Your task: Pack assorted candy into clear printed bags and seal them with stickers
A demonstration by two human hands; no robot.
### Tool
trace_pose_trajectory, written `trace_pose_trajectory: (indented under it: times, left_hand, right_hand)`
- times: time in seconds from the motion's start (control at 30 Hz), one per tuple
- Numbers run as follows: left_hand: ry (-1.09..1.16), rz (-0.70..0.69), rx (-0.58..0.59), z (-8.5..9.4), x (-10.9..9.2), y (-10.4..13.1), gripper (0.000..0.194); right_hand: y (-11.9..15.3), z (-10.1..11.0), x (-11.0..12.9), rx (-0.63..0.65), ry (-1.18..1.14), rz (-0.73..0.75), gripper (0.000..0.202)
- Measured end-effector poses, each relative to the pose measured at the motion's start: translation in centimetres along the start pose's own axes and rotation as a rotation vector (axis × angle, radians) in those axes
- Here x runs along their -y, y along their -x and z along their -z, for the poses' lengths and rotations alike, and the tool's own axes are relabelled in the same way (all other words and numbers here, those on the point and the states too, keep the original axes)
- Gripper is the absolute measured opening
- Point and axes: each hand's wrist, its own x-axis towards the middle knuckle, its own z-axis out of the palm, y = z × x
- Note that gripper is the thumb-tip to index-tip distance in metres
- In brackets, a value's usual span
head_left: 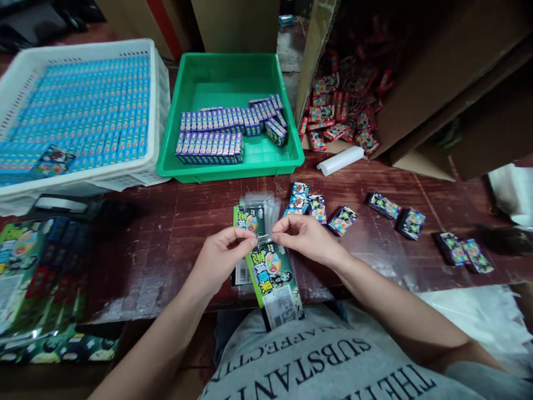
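Note:
A green and black printed packet (272, 272) with a clear plastic upper edge lies at the table's front edge, in front of my body. My left hand (227, 250) pinches the left side of that clear edge between thumb and fingertip. On the right side, my right hand (306, 236) pinches the same edge. Beneath and behind it are more printed packets (250, 216) with clear plastic tops (262, 199). Small candy boxes, blue ones (297, 197) and dark purple ones (342, 220), lie just beyond my right hand.
A white crate (160, 94) of blue boxes and a green bin (233, 172) of purple boxes stand behind. At the right back, a cardboard carton (420, 83) holds red boxes (322, 114). A white plastic piece (340, 161) lies before it. Filled packets (25, 266) are stacked left.

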Motion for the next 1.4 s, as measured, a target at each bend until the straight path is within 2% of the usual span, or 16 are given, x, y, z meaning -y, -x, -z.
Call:
trace_pose_trajectory:
  times: [0.17,0.27,0.37,0.43,0.5,0.6,0.67,0.7,0.8,0.9,0.97,1.03,1.17,1.23,1.3,1.4]
  left_hand:
    - [-0.106,-0.007,0.149,0.8,0.1,-0.7,0.016]
    - [-0.188,-0.102,0.25,1.5,0.2,-0.4,0.017]
    - [-0.298,-0.237,0.272,1.6,-0.5,-0.1,0.014]
    - [-0.416,-0.339,0.293,1.5,-1.5,-0.2,0.015]
    - [-0.548,-0.432,0.369,1.2,-2.5,-0.5,0.026]
    - [-0.609,-0.517,0.479,0.5,-3.3,-1.2,0.023]
    - [-0.555,-0.517,0.47,0.0,-3.1,-1.7,0.013]
    - [-0.529,-0.492,0.452,-0.1,-2.8,-1.9,0.014]
    - [-0.517,-0.4,0.417,-0.1,-2.0,-1.9,0.019]
    - [-0.581,-0.397,0.443,0.9,-1.7,-1.3,0.022]
    - [-0.592,-0.371,0.452,1.8,-1.5,-0.5,0.024]
    - [-0.552,-0.272,0.432,2.7,-0.9,0.4,0.027]
    - [-0.509,-0.066,0.366,5.0,1.3,2.5,0.034]
    - [-0.487,-0.008,0.294,6.3,2.4,3.6,0.039]
    - [-0.447,0.053,0.159,7.4,3.1,4.5,0.042]
    - [-0.362,0.134,-0.194,8.1,3.3,5.5,0.047]
  right_hand:
    - [0.6,0.4,-0.3,0.038,-0.011,-0.016,0.012]
    - [1.8,0.8,-0.2,0.072,0.05,0.12,0.015]
    - [2.6,2.3,-0.2,0.128,0.208,0.315,0.018]
    - [2.5,4.2,-0.4,0.108,0.396,0.421,0.034]
    - [1.7,6.7,-0.7,-0.031,0.62,0.473,0.06]
    - [-0.2,9.0,-1.2,-0.222,0.896,0.412,0.096]
    - [-1.3,8.8,-1.5,-0.242,1.025,0.335,0.114]
    - [-1.7,8.1,-1.6,-0.245,1.077,0.305,0.116]
    - [-1.7,5.5,-2.1,-0.234,1.159,0.298,0.101]
    - [-0.4,3.8,-2.7,-0.047,1.148,0.408,0.096]
    - [0.6,3.8,-2.9,0.115,1.124,0.477,0.1]
    - [1.1,4.9,-3.0,0.171,1.102,0.497,0.104]
    - [0.7,9.7,-3.0,0.041,1.142,0.416,0.124]
    - [0.5,11.9,-3.2,0.027,1.191,0.358,0.124]
    - [0.8,13.0,-3.4,0.049,1.203,0.342,0.115]
    - [1.8,12.3,-3.7,0.082,1.153,0.383,0.106]
